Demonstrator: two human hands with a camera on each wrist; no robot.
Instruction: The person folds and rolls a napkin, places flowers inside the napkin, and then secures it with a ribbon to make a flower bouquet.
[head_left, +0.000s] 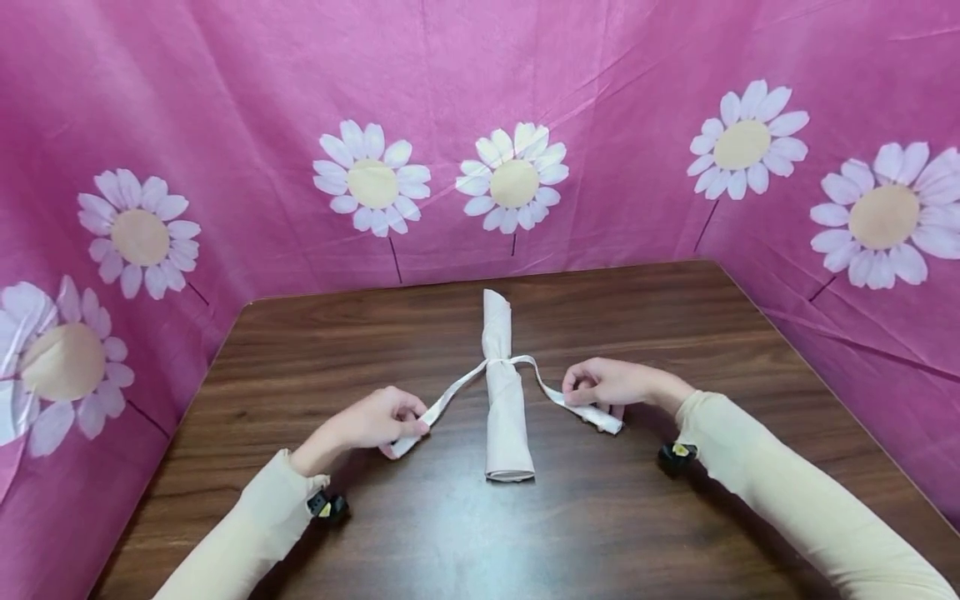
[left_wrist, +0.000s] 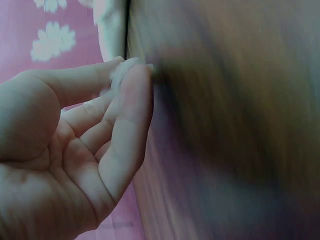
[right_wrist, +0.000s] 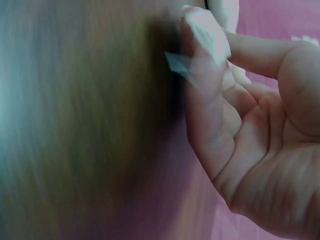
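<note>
A rolled cream cloth bundle (head_left: 506, 417) lies lengthwise in the middle of the table, with a fabric tie around its upper half. To its left, my left hand (head_left: 380, 418) pinches one end of the tie (head_left: 450, 393) between thumb and fingers. On the other side my right hand (head_left: 609, 383) pinches the opposite tie end (head_left: 551, 392), whose tip sticks out below the fingers. Both strips run slackly outward from the bundle. Each wrist view shows a bit of pale fabric at the fingertips, blurred in the left one.
The brown wood-grain table (head_left: 337, 350) fills the lower view. A pink curtain (head_left: 442, 67) printed with white daisies hangs behind it and along both sides. A small black device (head_left: 327, 505) sits at the left wrist, another (head_left: 677, 456) at the right.
</note>
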